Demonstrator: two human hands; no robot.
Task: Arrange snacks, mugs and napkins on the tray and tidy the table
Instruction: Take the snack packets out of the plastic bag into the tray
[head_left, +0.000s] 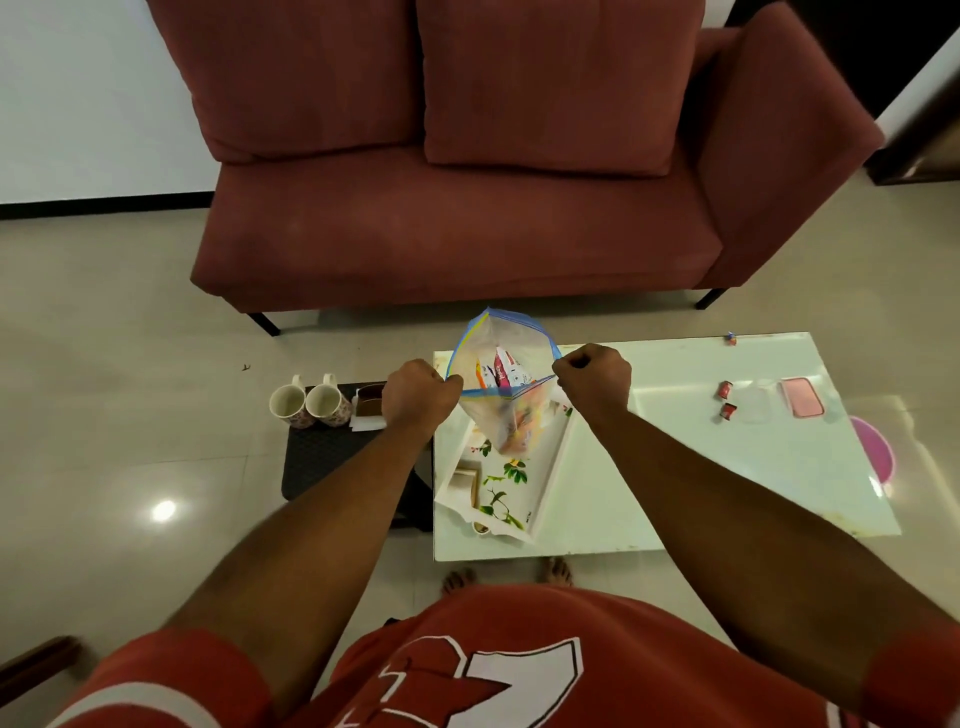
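Observation:
A clear zip bag (506, 415) with a blue rim hangs in the air over the tray, its mouth pulled wide. Snack packets show inside it. My left hand (418, 397) pinches the bag's left rim and my right hand (592, 382) pinches the right rim. Below the bag lies a white tray (550, 467) with a leaf print, on the white glass table (675, 467). A small box sits in the tray's near left corner. Two floral mugs (309, 405) stand on a dark side stool (332, 457) to the left, next to a napkin holder (370, 408).
Two small red snack pieces (726, 399), a clear plastic lid and a pink case (802, 397) lie on the table's right part. One small wrapper (731, 339) sits at the far edge. A red sofa (467, 208) stands behind the table. My bare feet are at its near edge.

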